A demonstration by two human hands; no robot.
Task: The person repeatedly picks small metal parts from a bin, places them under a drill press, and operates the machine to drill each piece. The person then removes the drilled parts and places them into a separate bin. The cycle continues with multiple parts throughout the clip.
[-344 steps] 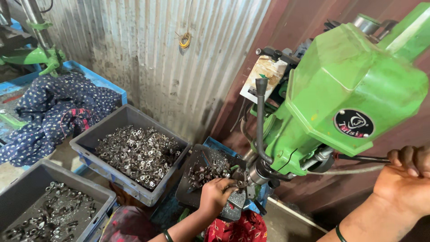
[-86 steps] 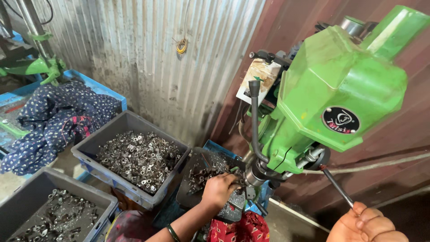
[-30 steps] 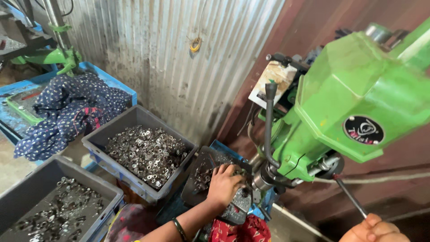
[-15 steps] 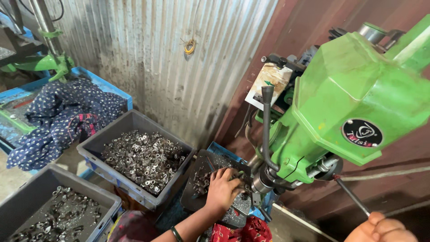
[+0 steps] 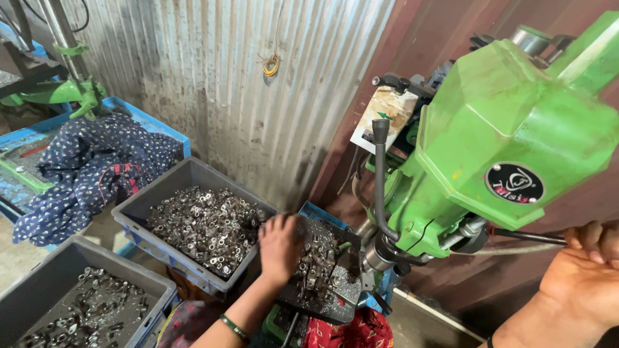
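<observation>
The left hand [image 5: 280, 248] was resting palm-down on a heap of small dark metal parts [image 5: 319, 258] piled on the flat dark work table [image 5: 335, 299] under the big green drill press [image 5: 509, 142]. Fingers were spread over the parts, so I couldn't tell if it actually had one pinched or not. There was a green bangle [image 5: 233, 327] on that wrist.

Over on the right, the right hand [image 5: 580, 277] was curled around the thin black feed lever [image 5: 525, 236] sticking out of the press head, fingers clenched over the rod.

Just left of the table sat a grey plastic crate [image 5: 145, 209] full of the same little silvery-dark pieces, and a second grey crate [image 5: 39, 293] nearer on the left held darker ones. A crumpled navy dotted cloth [image 5: 90, 171] lay on a blue tray [image 5: 158, 125] at far left, against the corrugated metal wall [image 5: 225, 84]. Red patterned cloth [image 5: 351, 328] showed near, below the table.
</observation>
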